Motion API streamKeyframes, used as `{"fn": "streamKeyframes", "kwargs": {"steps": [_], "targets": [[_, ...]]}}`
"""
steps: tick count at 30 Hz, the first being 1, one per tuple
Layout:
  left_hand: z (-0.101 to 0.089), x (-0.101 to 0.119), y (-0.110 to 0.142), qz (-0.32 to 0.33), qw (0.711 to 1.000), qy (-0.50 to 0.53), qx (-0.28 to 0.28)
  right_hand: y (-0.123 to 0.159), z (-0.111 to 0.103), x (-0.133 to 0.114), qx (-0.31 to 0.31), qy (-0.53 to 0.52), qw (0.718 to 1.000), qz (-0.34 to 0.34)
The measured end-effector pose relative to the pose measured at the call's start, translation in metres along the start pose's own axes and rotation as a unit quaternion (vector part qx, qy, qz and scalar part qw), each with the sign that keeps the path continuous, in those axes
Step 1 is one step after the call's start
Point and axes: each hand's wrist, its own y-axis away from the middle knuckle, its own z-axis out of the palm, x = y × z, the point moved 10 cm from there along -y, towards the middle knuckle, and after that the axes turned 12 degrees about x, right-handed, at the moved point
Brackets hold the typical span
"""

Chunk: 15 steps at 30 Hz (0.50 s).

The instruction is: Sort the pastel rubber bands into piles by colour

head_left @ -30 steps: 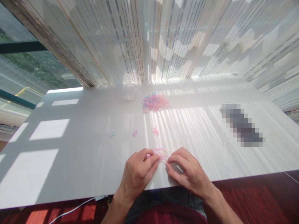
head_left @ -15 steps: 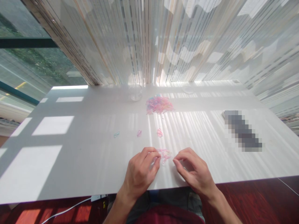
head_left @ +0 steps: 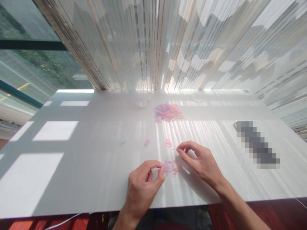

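My right hand [head_left: 200,158] is pinched on a thin pink paper clip [head_left: 174,149], held just right of a small pink cluster of paper clips [head_left: 169,142]. Thumb and forefinger of my left hand [head_left: 146,179] press together at the left edge of a loose pile of pink and yellowish paper clips [head_left: 173,168]; whatever is between those fingertips is too small to make out. Left of the pink cluster lie a purplish-pink paper clip group [head_left: 147,142] and a blue-green paper clip [head_left: 122,143], roughly in one row.
A large heap of pastel paper clips [head_left: 168,112] lies farther back on the white table [head_left: 96,179]. Behind it are a clear round container [head_left: 144,99] and a clear round lid [head_left: 198,97]. At right lies a pixelated dark object [head_left: 257,143]. A striped curtain [head_left: 153,44] hangs behind.
My right hand has moved forward from beside the near pile to the pink cluster, with a paper clip now showing in its fingertips. My left hand stays by the pile. The view has shifted slightly.
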Motion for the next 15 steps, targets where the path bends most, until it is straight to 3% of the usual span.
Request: {"fn": "streamKeyframes", "kwargs": {"steps": [8,15], "targets": [[-0.001,0.000,-0.001,0.007,1.000,-0.025,0.015,-0.018,0.016,0.017,0.014,-0.006,1.000,0.026],[0.003,0.003,-0.005,0.016,0.999,-0.045,-0.006,-0.018,0.017,0.014,0.020,0.008,1.000,-0.019]]}}
